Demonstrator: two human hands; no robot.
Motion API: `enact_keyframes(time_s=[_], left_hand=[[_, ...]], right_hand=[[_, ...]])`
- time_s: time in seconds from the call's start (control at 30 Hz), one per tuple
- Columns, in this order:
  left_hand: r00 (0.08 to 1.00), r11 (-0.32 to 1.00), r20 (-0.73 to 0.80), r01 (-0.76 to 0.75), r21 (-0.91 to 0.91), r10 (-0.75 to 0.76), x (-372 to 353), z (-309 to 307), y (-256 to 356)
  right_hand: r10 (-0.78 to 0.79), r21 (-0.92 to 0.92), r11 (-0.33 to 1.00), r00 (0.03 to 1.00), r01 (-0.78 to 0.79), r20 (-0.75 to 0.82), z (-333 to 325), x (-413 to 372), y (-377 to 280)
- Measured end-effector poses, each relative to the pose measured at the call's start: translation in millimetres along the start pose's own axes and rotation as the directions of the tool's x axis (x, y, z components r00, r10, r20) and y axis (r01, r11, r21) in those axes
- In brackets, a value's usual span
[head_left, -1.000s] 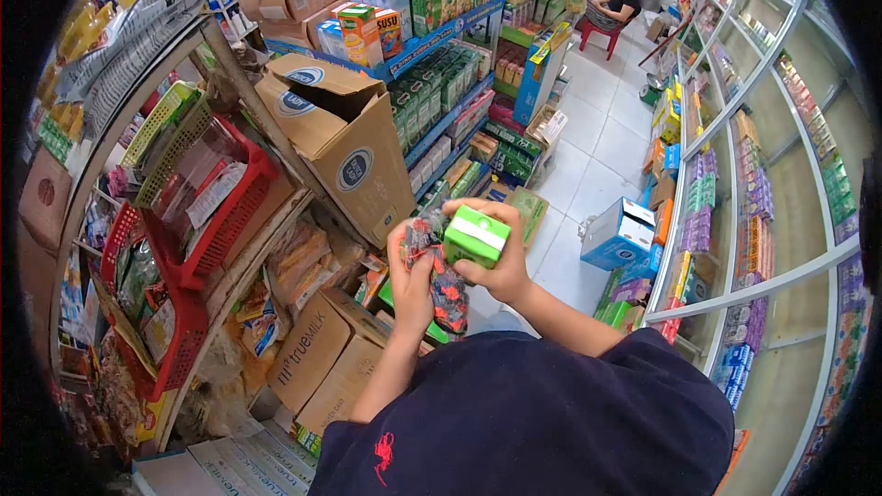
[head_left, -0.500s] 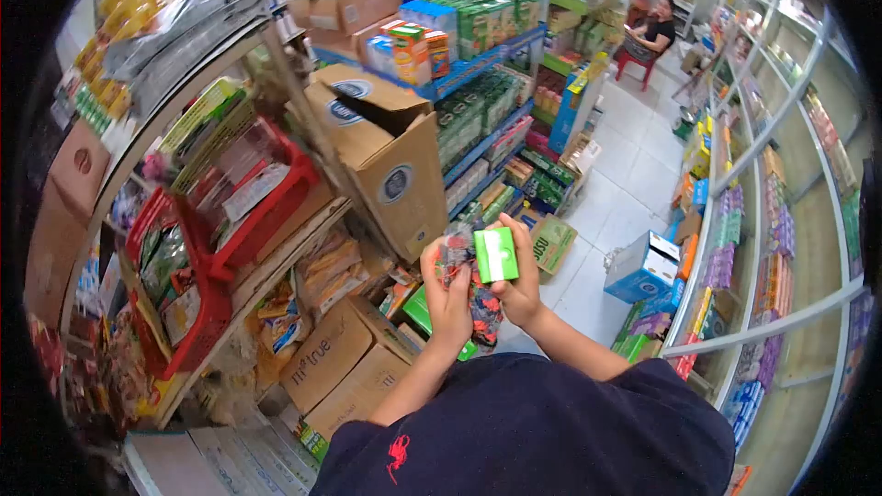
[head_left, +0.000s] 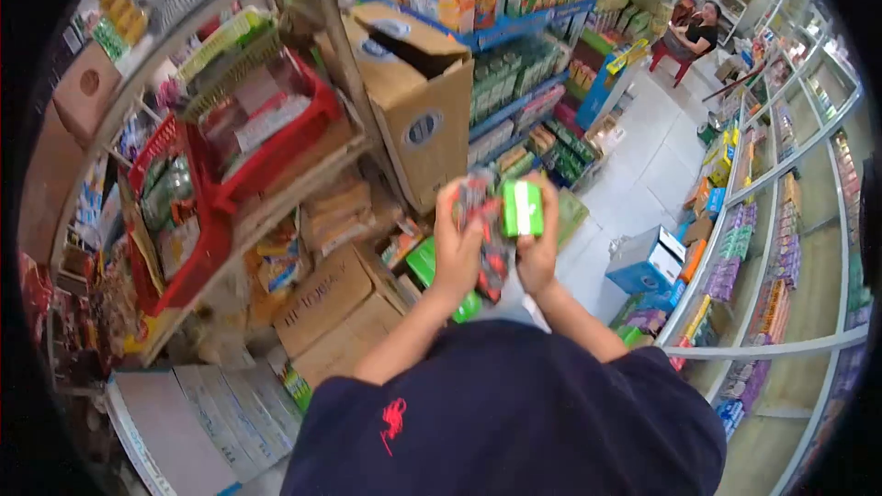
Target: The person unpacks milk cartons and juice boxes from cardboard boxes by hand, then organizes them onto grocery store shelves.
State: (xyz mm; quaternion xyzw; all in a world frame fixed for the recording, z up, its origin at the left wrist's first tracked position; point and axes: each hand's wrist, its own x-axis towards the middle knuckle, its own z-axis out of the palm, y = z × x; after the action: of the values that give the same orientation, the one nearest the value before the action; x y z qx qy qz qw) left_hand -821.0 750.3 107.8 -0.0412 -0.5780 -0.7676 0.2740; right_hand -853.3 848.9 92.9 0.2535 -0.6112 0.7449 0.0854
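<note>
Both of my hands are out in front of my chest, side by side. My left hand (head_left: 457,243) is closed round a crumpled cloth (head_left: 494,264) in grey and red, and its lower end hangs down below the fingers. In my right hand (head_left: 538,262) is a small bright green box (head_left: 523,210) with a white band down its face, gripped by thumb and fingers. The cloth is right beside the box's left edge.
A large open carton (head_left: 413,119) stands to the left of stocked blue shelves (head_left: 514,32). Red baskets (head_left: 216,193) fill a rack at left. Glass cases (head_left: 781,349) line the right, with a blue box (head_left: 646,260) on the floor. A person (head_left: 695,39) sits far down the aisle.
My hands, still holding the cloth and the green box, are farther up and right in the view. The surroundings have shifted as my head moved.
</note>
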Motion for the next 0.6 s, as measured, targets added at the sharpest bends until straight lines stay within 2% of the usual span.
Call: enact_keyframes(time_s=[0.07, 0.1, 0.13, 0.2, 0.27, 0.33, 0.37, 0.4, 0.47, 0.53, 0.6], left_hand=[[0.996, 0.988, 0.026, 0.076, 0.131, -0.08, 5.3, -5.6, -8.4], [0.965, 0.964, 0.021, 0.261, 0.057, -0.262, 2.7, -4.4, -0.6], [0.962, 0.961, 0.017, 0.271, 0.056, -0.273, 4.2, -2.0, 7.9], [0.992, 0.962, 0.079, -0.114, 0.25, 0.097, 7.6, 0.9, 15.5], [0.99, 0.96, 0.077, -0.136, 0.244, 0.121, 6.8, -3.7, 1.6], [0.999, 0.983, 0.028, 0.034, 0.181, -0.04, 7.5, -7.1, -11.7], [0.996, 0.988, 0.021, 0.085, 0.126, -0.088, 3.6, -4.3, -9.5], [0.996, 0.988, 0.023, 0.086, 0.125, -0.089, 2.0, -2.6, -5.3], [0.998, 0.977, 0.052, -0.056, 0.206, 0.046, 1.2, 2.7, 6.9], [0.997, 0.979, 0.062, -0.063, 0.193, 0.052, 2.7, 3.4, 11.1], [0.996, 0.979, 0.067, -0.074, 0.189, 0.062, 3.9, -1.6, -0.9]], right_hand=[[-0.069, 0.022, 0.997, 0.998, 0.069, -0.005, -0.8, 7.8, -14.8], [-0.034, 0.176, 0.984, 0.999, 0.032, 0.005, 1.2, 7.8, -17.2], [-0.022, 0.175, 0.984, 1.0, 0.021, 0.005, 1.5, 6.5, -15.1], [0.003, 0.104, 0.995, 0.999, -0.007, 0.045, 0.6, 4.9, -11.4], [0.028, 0.119, 0.992, 0.998, -0.034, 0.048, -0.8, 6.2, -12.7], [-0.072, 0.097, 0.993, 0.997, 0.073, -0.015, -4.2, 9.8, -14.0], [-0.075, 0.078, 0.994, 0.997, 0.075, -0.013, -5.9, 11.1, -14.4], [-0.074, 0.077, 0.994, 0.997, 0.075, -0.015, -4.7, 11.2, -14.7], [-0.027, 0.049, 0.998, 1.0, 0.026, 0.006, -1.9, 10.3, -15.3], [0.003, 0.015, 1.0, 1.0, -0.003, 0.021, -3.8, 5.6, -10.8], [0.022, 0.087, 0.996, 1.0, -0.02, -0.015, -5.7, 4.6, -9.3]])
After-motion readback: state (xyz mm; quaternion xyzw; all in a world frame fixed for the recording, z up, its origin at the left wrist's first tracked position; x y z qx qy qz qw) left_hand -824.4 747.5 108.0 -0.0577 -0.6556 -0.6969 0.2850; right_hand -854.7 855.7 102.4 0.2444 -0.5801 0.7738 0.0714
